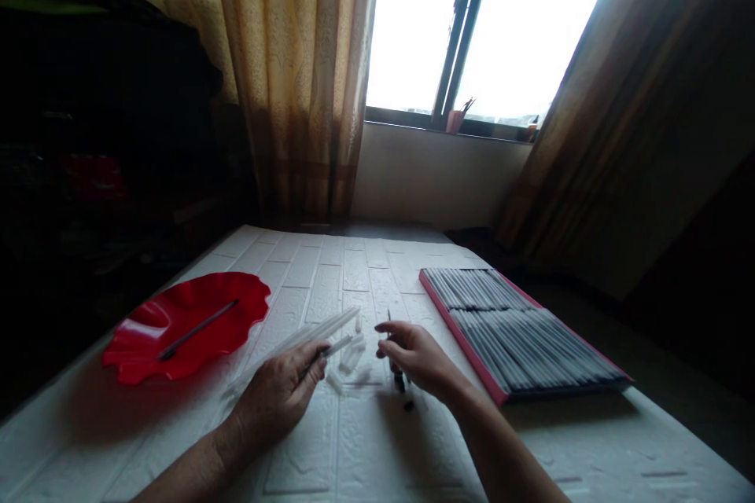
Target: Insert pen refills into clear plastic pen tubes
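My left hand (283,381) is closed around a slim pen (337,346), whose pale end points up and right past the fingertips. Beneath and beyond it lie several long clear tubes (318,326). Short translucent pieces (352,355) are scattered between my hands. My right hand (416,354) is over the table with thumb and fingers bent but apart. A thin dark pen-like piece (399,382) with black parts shows beneath and behind its fingers; whether they touch it is unclear.
At left a red wavy-edged dish (138,330) holds one dark pen (197,330). On the right, a pink-edged box (460,338) is packed with rows of grey pens (531,346). The white table (300,456) has a brick pattern. Beyond are curtains and a window with a small pot (454,122).
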